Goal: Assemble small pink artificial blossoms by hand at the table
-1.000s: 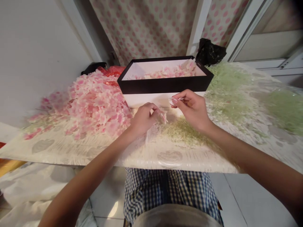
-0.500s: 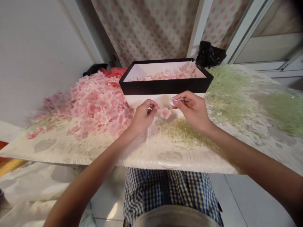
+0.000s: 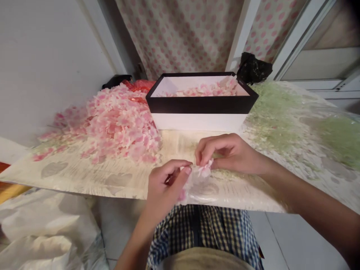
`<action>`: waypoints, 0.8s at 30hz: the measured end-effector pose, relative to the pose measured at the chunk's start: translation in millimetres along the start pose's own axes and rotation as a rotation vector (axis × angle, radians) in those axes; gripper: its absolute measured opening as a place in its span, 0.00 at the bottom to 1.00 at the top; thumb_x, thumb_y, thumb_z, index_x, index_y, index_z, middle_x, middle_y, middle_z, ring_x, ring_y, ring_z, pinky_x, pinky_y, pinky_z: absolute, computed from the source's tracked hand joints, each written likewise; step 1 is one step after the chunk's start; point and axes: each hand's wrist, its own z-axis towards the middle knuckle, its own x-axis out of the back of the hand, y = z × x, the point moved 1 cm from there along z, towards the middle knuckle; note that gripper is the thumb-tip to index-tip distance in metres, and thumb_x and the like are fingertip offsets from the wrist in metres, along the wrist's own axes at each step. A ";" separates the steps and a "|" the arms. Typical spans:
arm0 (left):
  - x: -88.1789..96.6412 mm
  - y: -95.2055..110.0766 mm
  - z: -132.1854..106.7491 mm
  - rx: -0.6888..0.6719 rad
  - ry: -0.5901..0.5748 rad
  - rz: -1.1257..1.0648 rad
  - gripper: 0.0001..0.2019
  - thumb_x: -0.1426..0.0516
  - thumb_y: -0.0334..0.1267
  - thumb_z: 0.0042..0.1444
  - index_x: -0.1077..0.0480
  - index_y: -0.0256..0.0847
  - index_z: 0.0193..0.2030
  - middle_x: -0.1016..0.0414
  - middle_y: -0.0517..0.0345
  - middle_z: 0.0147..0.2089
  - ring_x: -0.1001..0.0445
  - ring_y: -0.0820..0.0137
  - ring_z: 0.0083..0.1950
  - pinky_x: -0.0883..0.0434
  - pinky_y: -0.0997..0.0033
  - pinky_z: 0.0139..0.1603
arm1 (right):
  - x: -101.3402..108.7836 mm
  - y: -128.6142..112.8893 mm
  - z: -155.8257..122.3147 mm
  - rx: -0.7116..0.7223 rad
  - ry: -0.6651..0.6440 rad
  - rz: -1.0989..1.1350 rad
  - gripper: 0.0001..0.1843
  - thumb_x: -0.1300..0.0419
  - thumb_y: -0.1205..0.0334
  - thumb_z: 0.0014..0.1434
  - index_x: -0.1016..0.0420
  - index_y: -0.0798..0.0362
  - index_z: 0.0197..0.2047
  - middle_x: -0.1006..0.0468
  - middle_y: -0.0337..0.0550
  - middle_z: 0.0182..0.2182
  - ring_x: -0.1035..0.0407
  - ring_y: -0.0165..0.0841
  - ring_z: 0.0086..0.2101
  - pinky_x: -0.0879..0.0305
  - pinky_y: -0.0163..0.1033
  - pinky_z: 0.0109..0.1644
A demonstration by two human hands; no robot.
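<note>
Blossom (image 3: 206,169) between my hands: apparent adjusting step.
My right hand (image 3: 229,153) pinches it, nearly closed; my left hand (image 3: 167,183), also pinched, holds blurred petals (image 3: 182,195) just beside. Next move likely calls for steady alignment.

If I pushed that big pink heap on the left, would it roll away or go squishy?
It would probably squash and spread, not roll, because the heap is lots of loose petals. It looks light for its size, since the petals seem thin. Some might slide off, as pink bits already lie scattered at its edge.
</note>
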 end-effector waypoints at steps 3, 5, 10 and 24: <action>-1.7 -0.4 -9.6 -0.127 0.004 0.071 0.04 0.42 0.35 0.60 0.25 0.47 0.38 0.38 0.71 0.16 0.41 0.81 0.14 0.43 0.81 0.14 | -5.2 0.2 -1.1 0.055 -0.075 -0.007 0.03 0.34 0.71 0.54 0.20 0.54 0.32 0.25 0.44 0.39 0.27 0.30 0.39 0.29 0.39 0.44; -1.4 1.6 -13.7 -0.210 -0.006 0.143 0.05 0.41 0.32 0.60 0.26 0.48 0.39 0.35 0.70 0.19 0.40 0.81 0.16 0.42 0.80 0.17 | -8.6 0.7 -1.0 0.067 -0.117 0.014 0.03 0.35 0.71 0.55 0.21 0.55 0.33 0.24 0.44 0.39 0.27 0.30 0.39 0.29 0.39 0.43; 0.4 6.1 -23.1 -0.314 -0.002 0.289 0.07 0.41 0.31 0.59 0.28 0.48 0.42 0.23 0.65 0.32 0.32 0.80 0.23 0.35 0.77 0.24 | -16.2 -4.6 -1.7 0.104 -0.183 -0.036 0.06 0.38 0.74 0.57 0.22 0.55 0.33 0.24 0.44 0.37 0.27 0.29 0.38 0.29 0.37 0.41; 2.1 8.9 -30.2 -0.389 0.002 0.427 0.06 0.44 0.33 0.62 0.31 0.48 0.44 0.23 0.64 0.32 0.25 0.74 0.31 0.29 0.69 0.35 | -18.4 -9.4 -4.3 0.086 -0.232 -0.045 0.07 0.39 0.75 0.57 0.24 0.54 0.33 0.24 0.45 0.38 0.27 0.30 0.39 0.28 0.39 0.41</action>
